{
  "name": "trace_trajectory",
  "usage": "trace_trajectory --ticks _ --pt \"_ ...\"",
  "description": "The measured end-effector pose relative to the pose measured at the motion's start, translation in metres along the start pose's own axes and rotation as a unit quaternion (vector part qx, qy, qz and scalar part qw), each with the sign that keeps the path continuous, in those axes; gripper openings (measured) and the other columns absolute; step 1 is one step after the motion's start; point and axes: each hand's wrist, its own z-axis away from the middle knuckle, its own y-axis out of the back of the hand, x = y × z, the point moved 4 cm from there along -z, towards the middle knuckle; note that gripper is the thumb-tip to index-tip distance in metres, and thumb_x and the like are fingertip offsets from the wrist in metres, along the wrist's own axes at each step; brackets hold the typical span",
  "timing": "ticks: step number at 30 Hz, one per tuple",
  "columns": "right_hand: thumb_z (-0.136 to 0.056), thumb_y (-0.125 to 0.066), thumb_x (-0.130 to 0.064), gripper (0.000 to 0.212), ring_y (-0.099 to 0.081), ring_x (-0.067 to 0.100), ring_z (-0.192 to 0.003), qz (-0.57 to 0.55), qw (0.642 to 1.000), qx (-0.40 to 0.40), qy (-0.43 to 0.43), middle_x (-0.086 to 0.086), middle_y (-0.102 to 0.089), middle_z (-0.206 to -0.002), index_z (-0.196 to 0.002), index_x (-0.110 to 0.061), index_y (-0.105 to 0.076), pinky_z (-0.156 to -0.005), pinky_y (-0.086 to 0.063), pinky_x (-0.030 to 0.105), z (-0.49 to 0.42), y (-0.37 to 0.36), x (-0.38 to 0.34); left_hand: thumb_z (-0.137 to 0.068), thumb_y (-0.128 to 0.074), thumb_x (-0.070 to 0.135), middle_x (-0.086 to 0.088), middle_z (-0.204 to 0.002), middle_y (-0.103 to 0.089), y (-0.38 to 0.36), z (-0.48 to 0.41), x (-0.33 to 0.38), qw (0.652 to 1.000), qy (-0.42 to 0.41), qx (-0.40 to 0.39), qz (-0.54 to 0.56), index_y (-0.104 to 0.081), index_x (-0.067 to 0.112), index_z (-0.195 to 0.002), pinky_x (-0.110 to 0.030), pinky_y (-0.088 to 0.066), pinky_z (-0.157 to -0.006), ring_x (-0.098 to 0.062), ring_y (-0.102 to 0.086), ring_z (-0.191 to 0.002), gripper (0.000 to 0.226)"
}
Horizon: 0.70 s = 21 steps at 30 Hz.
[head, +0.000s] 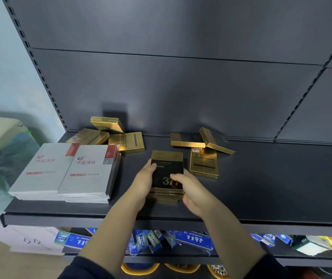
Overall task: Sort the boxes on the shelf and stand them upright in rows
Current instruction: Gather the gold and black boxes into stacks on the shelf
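Head view, and the dark shelf (261, 198) fills the frame, its back panel rising behind. To the left of the black-and-gold stack (167, 174), two big grey boxes (64, 172) lie flat side by side on top of more of their kind.

Both forearms reach in from below and converge on the stack, which is near the front middle of the shelf. The left hand (143, 184) clamps the stack's left side, thumb laid on the top face, the other fingers tucked down out of sight. The right hand (191, 192) takes the right side, thumb pressed on the top face beside the gold digits, fingers wrapped round the edge.

The stack is several flat boxes piled up, the top face black with a gold band at the far end. Can't tell whether it sits on the shelf or is just clear of it.

Behind and left of the stack is a jumble of gold boxes (110, 135), one propped up. Behind and right are three more gold boxes (203, 162), one tilted across another. Below the stack, blue boxes (193, 240) lie scattered on a lower level.
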Motion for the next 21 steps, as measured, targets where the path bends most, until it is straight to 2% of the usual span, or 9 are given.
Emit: trace_trajectory --ticks 2,6,9,11,13,14,17,19,21 --pt "-0.095 -0.057 -0.018 0.047 -0.052 0.022 -0.122 -0.007 1.0 -0.003 0.0 0.008 -0.058 -0.131 -0.14 -0.018 -0.044 -0.106 -0.041 0.038 -0.005 -0.005 -0.001 -0.105 -0.031 0.038 -0.007 -0.113 -0.068 0.003 0.001 0.002 1.0 0.008 0.004 0.005 -0.06 0.038 -0.113 -0.043 -0.047 -0.099 -0.025 -0.062 -0.108 0.03" --pt "-0.094 -0.059 -0.025 0.049 -0.052 0.021 -0.121 0.007 1.0 -0.005 -0.006 0.005 -0.059 -0.13 -0.141 -0.023 -0.044 -0.113 -0.036 0.045 -0.019 -0.013 -0.001 -0.104 -0.034 0.037 -0.01 -0.113 -0.068 0.013 -0.004 0.009 0.999 0.026 0.024 0.016 -0.061 0.034 -0.114 -0.05 -0.042 -0.107 -0.029 -0.062 -0.109 0.029" --pt "-0.094 -0.058 -0.035 0.046 -0.057 0.021 -0.117 0.019 0.999 -0.029 -0.006 0.005 -0.062 -0.126 -0.138 -0.025 -0.047 -0.109 -0.04 0.046 -0.026 -0.01 -0.002 -0.103 -0.038 0.028 -0.008 -0.109 -0.066 0.014 -0.011 0.019 0.999 0.015 0.046 0.0 -0.056 0.027 -0.127 -0.049 -0.046 -0.103 -0.027 -0.062 -0.105 0.03" --pt "-0.093 -0.058 -0.04 0.053 -0.056 0.024 -0.121 0.02 1.0 -0.024 -0.003 0.007 -0.058 -0.134 -0.141 -0.023 -0.043 -0.109 -0.041 0.047 -0.032 0.0 -0.006 -0.102 -0.043 0.022 -0.003 -0.112 -0.061 0.014 -0.012 0.028 0.997 -0.008 0.076 0.008 -0.044 0.026 -0.14 -0.04 -0.051 -0.09 -0.022 -0.06 -0.1 0.039" --pt "-0.093 -0.059 -0.036 0.063 -0.046 0.025 -0.132 0.052 0.998 0.021 0.025 0.005 -0.044 -0.148 -0.148 -0.022 -0.033 -0.111 -0.035 0.041 -0.038 0.017 -0.021 -0.101 -0.045 0.022 -0.004 -0.126 -0.054 0.017 -0.013 0.036 0.992 -0.029 0.121 0.026 -0.034 0.028 -0.148 -0.032 -0.05 -0.078 -0.018 -0.056 -0.101 0.048" --pt "-0.093 -0.06 -0.031 0.063 -0.042 0.025 -0.134 0.081 0.994 0.058 0.048 0.004 -0.039 -0.151 -0.149 -0.022 -0.032 -0.108 -0.035 0.038 -0.04 0.029 -0.033 -0.101 -0.045 0.023 -0.005 -0.129 -0.051 0.018 -0.013 0.04 0.989 -0.042 0.141 0.03 -0.034 0.029 -0.147 -0.031 -0.049 -0.077 -0.018 -0.054 -0.101 0.047" --pt "-0.089 -0.064 -0.016 0.06 -0.045 0.022 -0.123 0.202 0.951 0.186 0.144 0.006 -0.036 -0.143 -0.143 -0.015 -0.038 -0.096 -0.038 0.031 -0.048 0.075 -0.074 -0.101 -0.045 0.026 -0.003 -0.126 -0.052 0.017 -0.015 0.055 0.976 -0.084 0.2 0.015 -0.044 0.027 -0.137 -0.038 -0.048 -0.094 -0.019 -0.053 -0.11 0.035" --pt "-0.084 -0.068 -0.012 0.064 -0.041 0.027 -0.128 0.278 0.914 0.24 0.174 0.009 -0.035 -0.141 -0.141 -0.012 -0.038 -0.106 -0.038 0.036 -0.061 0.106 -0.092 -0.1 -0.046 0.024 0.0 -0.122 -0.052 0.01 -0.021 0.064 0.971 -0.101 0.217 0.014 -0.048 0.024 -0.132 -0.039 -0.042 -0.101 -0.02 -0.049 -0.114 0.031" --pt "-0.082 -0.07 -0.015 0.072 -0.035 0.032 -0.133 0.331 0.897 0.253 0.15 0.013 -0.033 -0.144 -0.144 -0.011 -0.035 -0.111 -0.036 0.043 -0.079 0.132 -0.095 -0.1 -0.047 0.023 0.001 -0.117 -0.054 -0.005 -0.029 0.07 0.974 -0.104 0.203 0.016 -0.051 0.022 -0.126 -0.039 -0.041 -0.1 -0.018 -0.05 -0.111 0.027"
